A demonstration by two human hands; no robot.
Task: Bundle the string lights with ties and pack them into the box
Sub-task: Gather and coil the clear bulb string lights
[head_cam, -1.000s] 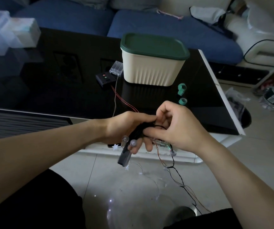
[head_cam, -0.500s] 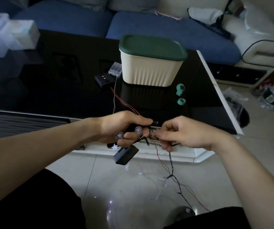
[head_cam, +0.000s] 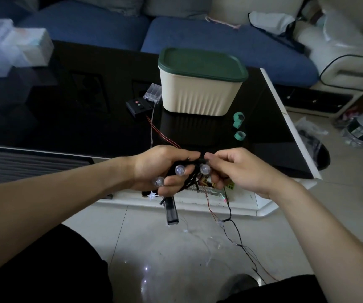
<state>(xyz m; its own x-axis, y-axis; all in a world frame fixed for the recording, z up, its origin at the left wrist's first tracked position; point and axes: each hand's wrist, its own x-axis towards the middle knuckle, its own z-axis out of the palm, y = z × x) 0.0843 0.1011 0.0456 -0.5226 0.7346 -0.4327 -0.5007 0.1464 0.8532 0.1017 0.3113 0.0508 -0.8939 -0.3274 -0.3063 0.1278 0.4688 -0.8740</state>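
Left hand: the left hand [head_cam: 163,169] is clenching a gathered bunch of the string lights [head_cam: 190,174], with clear round bulbs [head_cam: 179,169] poking out between its fingers.
Right hand: the right hand [head_cam: 239,169] is pinching the same black wire at its top, fingertips meeting the left hand's.
Hanging part: a black battery pack [head_cam: 171,212] is dangling below the left hand, tilted, over the floor tiles [head_cam: 171,254].
Loose wire: black and red strands are trailing down from the right hand to the floor between the person's knees.
Box: the cream box [head_cam: 200,92] with its green lid [head_cam: 202,64] on is standing on the black table [head_cam: 67,119], well beyond the hands and near the table's right edge.
Ties: two green ties [head_cam: 239,125] are lying just right of the box, between it and the white table edge [head_cam: 289,125].
Other packs: a clear battery holder [head_cam: 152,94] and a black switch box [head_cam: 138,106] are sitting just left of the box, red wires running toward the near edge.
Open room: bare tabletop is stretching left of the box; both hands are working just off the near table edge, over open floor.
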